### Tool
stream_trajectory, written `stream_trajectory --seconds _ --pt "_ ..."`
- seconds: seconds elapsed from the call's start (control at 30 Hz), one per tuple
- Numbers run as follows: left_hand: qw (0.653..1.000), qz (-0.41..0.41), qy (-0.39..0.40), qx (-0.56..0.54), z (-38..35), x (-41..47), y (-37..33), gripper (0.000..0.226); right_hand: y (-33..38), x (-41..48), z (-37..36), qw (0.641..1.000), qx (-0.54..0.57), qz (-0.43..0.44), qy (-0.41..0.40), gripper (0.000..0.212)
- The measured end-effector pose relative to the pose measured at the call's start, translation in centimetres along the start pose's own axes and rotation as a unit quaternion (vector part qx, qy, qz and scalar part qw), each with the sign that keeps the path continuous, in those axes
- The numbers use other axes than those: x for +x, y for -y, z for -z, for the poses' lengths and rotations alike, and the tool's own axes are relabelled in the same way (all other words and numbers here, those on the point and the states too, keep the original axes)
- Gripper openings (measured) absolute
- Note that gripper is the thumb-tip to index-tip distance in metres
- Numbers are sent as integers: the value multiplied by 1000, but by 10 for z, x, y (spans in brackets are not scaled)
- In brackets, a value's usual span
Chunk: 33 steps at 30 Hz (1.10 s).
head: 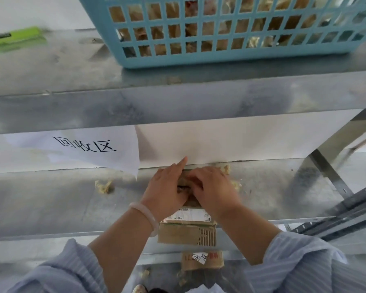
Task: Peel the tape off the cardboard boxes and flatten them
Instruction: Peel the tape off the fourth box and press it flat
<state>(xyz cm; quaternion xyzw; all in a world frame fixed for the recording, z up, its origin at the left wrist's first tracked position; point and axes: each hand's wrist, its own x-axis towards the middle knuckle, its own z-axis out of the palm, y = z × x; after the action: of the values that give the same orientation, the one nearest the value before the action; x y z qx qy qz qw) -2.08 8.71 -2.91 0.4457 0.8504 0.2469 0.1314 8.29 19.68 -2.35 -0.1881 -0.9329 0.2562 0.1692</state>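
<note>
A flattened brown cardboard box with a white shipping label lies on the lower metal shelf, its near end hanging over the front edge. My left hand and my right hand lie side by side on its far end, palms down, covering it. The left index finger points straight at the white back wall. The right fingers curl over a crumpled brown part of the box between the hands. Whether either hand pinches tape is hidden. A second cardboard piece with a handwritten label lies lower, below the shelf edge.
A blue plastic basket full of crumpled brown tape stands on the upper shelf, with a green object at the far left. A white paper sign hangs from the upper shelf. Tape scraps lie on the lower shelf.
</note>
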Motion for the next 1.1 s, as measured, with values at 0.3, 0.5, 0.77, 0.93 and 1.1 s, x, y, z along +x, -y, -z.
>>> stream_trajectory --seconds 0.3,0.5,0.77,0.93,1.1 --pt "983 76 -127 -112 11 -28 36 65 -7 -2 -17 999 -41 7 11 17" --pt "970 168 -96 -146 10 -32 48 45 2 3 -6 999 -11 -15 47 20" --pt "951 187 -92 -228 13 -27 56 30 33 7 -26 996 0 -59 72 13" --pt "891 177 -5 -418 27 -22 72 16 43 7 -25 991 -55 -73 102 23" --pt "905 144 45 -399 33 -13 83 18 64 9 -28 984 -109 -104 95 41"
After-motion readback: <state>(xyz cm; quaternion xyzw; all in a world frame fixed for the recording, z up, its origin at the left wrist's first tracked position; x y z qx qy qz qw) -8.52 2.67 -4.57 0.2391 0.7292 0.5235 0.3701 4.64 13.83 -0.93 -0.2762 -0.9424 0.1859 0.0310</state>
